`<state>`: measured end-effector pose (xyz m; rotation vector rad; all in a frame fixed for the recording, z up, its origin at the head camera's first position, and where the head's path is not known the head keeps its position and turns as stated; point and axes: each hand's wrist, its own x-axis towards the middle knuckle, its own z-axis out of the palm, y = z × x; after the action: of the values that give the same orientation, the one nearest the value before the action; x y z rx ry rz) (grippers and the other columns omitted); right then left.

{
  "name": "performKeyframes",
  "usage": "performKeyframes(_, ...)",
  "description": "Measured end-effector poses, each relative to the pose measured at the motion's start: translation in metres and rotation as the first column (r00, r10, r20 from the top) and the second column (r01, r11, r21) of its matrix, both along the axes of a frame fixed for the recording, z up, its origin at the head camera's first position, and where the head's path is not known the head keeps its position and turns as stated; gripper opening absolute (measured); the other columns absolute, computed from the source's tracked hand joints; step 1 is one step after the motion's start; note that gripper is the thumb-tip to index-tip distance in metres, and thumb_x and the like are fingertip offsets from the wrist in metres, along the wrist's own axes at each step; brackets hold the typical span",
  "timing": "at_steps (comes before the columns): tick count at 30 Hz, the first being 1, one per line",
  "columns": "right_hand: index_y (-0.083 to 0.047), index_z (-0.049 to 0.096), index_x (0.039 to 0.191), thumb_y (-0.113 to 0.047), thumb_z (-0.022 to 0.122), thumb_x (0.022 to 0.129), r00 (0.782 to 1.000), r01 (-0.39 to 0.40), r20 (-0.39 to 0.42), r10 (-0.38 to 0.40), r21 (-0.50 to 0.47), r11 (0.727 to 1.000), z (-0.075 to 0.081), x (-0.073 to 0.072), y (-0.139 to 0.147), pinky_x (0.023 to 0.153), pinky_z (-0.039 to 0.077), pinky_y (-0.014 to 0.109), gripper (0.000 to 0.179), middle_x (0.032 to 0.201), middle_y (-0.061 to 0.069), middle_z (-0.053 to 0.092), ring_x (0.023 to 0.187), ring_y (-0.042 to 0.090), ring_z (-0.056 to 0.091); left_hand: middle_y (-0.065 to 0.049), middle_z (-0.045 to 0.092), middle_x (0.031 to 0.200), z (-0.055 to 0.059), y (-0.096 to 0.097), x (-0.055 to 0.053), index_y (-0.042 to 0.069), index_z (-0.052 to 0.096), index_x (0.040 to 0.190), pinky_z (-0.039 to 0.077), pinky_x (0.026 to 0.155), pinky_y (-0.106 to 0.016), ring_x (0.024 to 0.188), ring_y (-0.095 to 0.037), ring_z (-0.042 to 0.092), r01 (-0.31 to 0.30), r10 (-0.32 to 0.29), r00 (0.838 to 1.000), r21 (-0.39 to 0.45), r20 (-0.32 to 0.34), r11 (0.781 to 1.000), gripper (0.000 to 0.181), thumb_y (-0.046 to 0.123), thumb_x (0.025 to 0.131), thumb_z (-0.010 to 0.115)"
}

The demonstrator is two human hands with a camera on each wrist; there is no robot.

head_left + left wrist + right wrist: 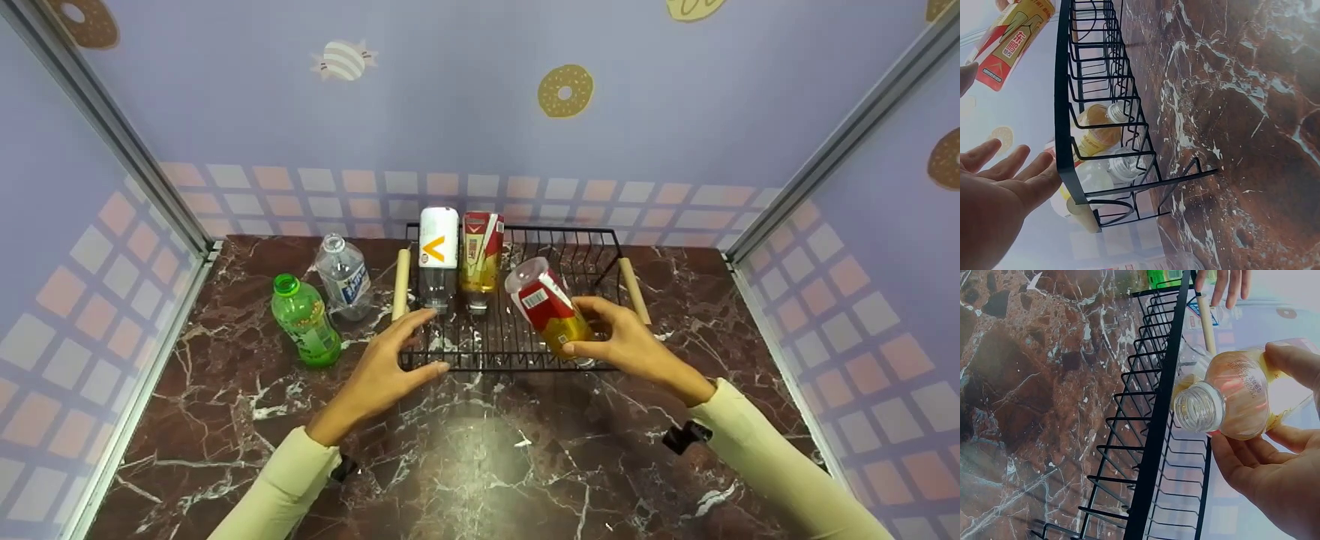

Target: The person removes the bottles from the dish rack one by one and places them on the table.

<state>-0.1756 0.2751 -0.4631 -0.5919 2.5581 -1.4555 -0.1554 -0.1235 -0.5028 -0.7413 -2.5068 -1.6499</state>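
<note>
My right hand grips a red-and-yellow bottle over the right part of a black wire rack. The bottle is tilted with its base up, and its clear threaded neck points down in the right wrist view. At the rack's front left corner my left hand is spread and holds nothing. Two bottles stand neck down in the rack's left part: one with a white label and orange mark, and beside it another red-and-yellow bottle.
Left of the rack stand a green bottle and a clear bottle, both upright with uncapped necks. Wooden handles sit at the rack's two ends. A patterned wall rises close behind on the dark marbled table.
</note>
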Motion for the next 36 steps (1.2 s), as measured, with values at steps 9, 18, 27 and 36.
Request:
performKeyframes(9,0.004,0.059,0.15,-0.013,0.092,0.09,1.0,-0.009,-0.028,0.01,0.034,0.999,-0.001,0.003,-0.003,0.1,0.063,0.045,0.071,0.138,0.021,0.069,0.115,0.032,0.071,-0.022,0.052,0.164,0.002,0.006,-0.001,0.001,0.055,0.159,0.053,0.116,-0.06,0.145,-0.043,0.055,0.024,-0.024,1.0,-0.019,0.003,1.0,0.08,0.018,0.09,0.093)
performKeyframes(18,0.0,0.064,0.149,-0.016,0.095,0.087,0.994,-0.038,-0.098,0.047,0.092,0.995,-0.002,0.008,-0.007,0.096,0.062,0.033,0.071,0.137,0.014,0.069,0.111,0.028,0.069,-0.02,0.052,0.165,0.006,0.009,-0.003,0.003,0.054,0.16,0.053,0.116,-0.056,0.145,-0.04,0.056,0.039,-0.04,0.999,-0.051,-0.015,0.998,0.082,0.021,0.09,0.093)
performKeyframes(27,-0.008,0.064,0.152,-0.019,0.094,0.088,0.987,-0.074,-0.133,0.091,0.131,0.989,-0.001,0.013,-0.009,0.096,0.061,0.035,0.072,0.137,0.006,0.069,0.113,0.025,0.067,-0.02,0.049,0.167,0.012,0.014,-0.003,0.002,0.053,0.16,0.052,0.118,-0.053,0.149,-0.041,0.052,0.066,-0.066,0.998,-0.052,-0.001,0.996,0.082,0.019,0.09,0.092)
performKeyframes(36,-0.009,0.063,0.153,-0.023,0.094,0.089,0.976,-0.123,-0.159,0.151,0.173,0.977,0.002,0.019,-0.011,0.098,0.061,0.038,0.073,0.14,0.007,0.068,0.115,0.022,0.067,-0.02,0.054,0.163,0.013,0.023,-0.003,0.001,0.053,0.159,0.051,0.119,-0.058,0.149,-0.042,0.053,0.099,-0.101,0.995,-0.078,-0.024,0.992,0.082,0.019,0.089,0.093)
